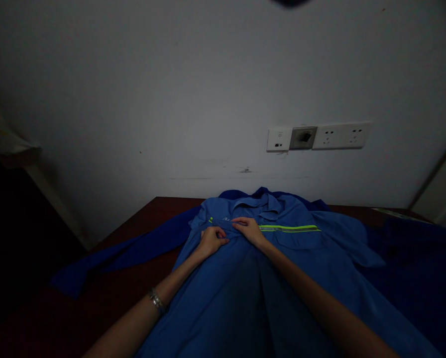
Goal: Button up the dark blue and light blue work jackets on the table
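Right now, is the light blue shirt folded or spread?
Spread out: the light blue shirt has its collar toward the wall and a sleeve reaching out rightward, though cloth bunches between the left hand and right hand.

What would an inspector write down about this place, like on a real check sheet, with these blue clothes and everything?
Surface: dark red table.
Things in use: light blue shirt over a dark blue garment.
Clutter: pale flat item, far right, too dark to name.
Hands: left and right at the shirt's chest; exact grip unclear.
Cables: nothing seen.
Surroundings: dim light, marked wall, sockets.
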Available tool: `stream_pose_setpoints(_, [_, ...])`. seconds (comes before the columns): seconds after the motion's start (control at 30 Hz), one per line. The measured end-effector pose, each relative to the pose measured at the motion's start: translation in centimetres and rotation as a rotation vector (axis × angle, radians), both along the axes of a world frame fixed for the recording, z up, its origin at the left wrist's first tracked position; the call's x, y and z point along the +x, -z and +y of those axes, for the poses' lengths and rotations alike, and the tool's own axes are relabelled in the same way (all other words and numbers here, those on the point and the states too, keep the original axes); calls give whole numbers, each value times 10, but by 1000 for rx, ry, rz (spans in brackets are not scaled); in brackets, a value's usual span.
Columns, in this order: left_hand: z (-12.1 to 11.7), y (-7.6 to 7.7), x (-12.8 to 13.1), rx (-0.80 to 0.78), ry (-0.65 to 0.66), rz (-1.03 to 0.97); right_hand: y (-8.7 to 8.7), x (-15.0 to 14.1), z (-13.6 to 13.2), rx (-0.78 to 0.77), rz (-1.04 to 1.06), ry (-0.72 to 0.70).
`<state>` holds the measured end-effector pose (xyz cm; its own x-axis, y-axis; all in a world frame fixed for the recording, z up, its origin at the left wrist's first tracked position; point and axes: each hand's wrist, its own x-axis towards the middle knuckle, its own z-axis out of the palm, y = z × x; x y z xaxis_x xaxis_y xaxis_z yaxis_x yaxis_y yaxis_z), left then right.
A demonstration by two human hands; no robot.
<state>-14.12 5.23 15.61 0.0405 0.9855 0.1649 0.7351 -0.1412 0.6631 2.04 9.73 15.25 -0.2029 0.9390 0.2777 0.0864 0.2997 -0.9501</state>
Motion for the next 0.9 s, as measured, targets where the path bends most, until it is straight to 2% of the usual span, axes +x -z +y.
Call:
stream_pose_setpoints(0.2, [-5,-9,2,32,39,71,-1,1,-1,-16,-4,-4])
stream_pose_setpoints(0.3, [-7,-15,1,120,72,116,-5,1,-2,-3,-30,4])
stream_pose_setpoints(0.47, [-10,-21,2,324,41,72,-15,1,-6,82,-89,-10])
stream_pose_setpoints(0.7, [-9,-13,3,399,17,20,-26,2,-12,214,-214,-70])
stream_pose_setpoints(0.9, [-7,-9,1,378,46,-34,-27,3,-13,239,-217,-15])
